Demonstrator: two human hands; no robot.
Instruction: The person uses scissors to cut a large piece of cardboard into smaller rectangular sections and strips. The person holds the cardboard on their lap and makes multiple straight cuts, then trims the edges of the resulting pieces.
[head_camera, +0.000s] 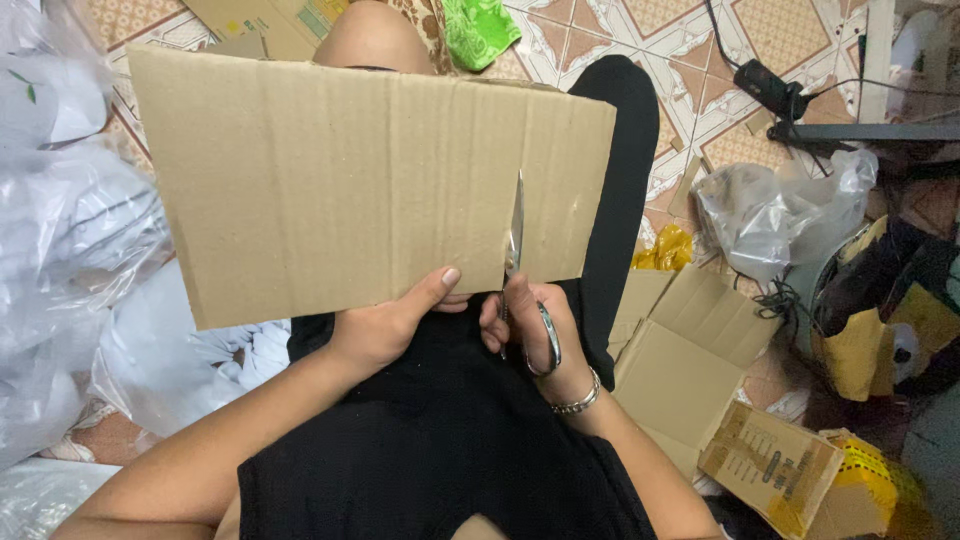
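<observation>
From the head view, a big flat cardboard sheet (350, 180) is being held up over the lap. It's plain brown corrugated stuff, roughly rectangular, with faint vertical flute lines and a couple of fold creases running top to bottom. Its long axis is running left to right, tilted a bit so the left end is sitting higher than the right.

The bottom edge is being pinched by the left hand (385, 325), thumb on the near face and the rest of the fingers hidden behind the board, so that hand is clamped on the sheet.

A pair of scissors (515, 250) is being gripped by the right hand (530, 330), fingers curled through the metal handle loops. The blades are pointing almost straight up, away from the body, and are being pushed into the sheet from its lower edge, near its right end. The blades look nearly together, though it's hard to say exactly. A silver bracelet (577, 402) is being worn on that wrist.

Around the legs, on the tiled floor (690, 60), flattened cardboard boxes (690, 360) are lying to the right, a clear plastic bag (780, 210) is sitting beyond them, and a heap of plastic wrap (60, 230) is piled on the left.
</observation>
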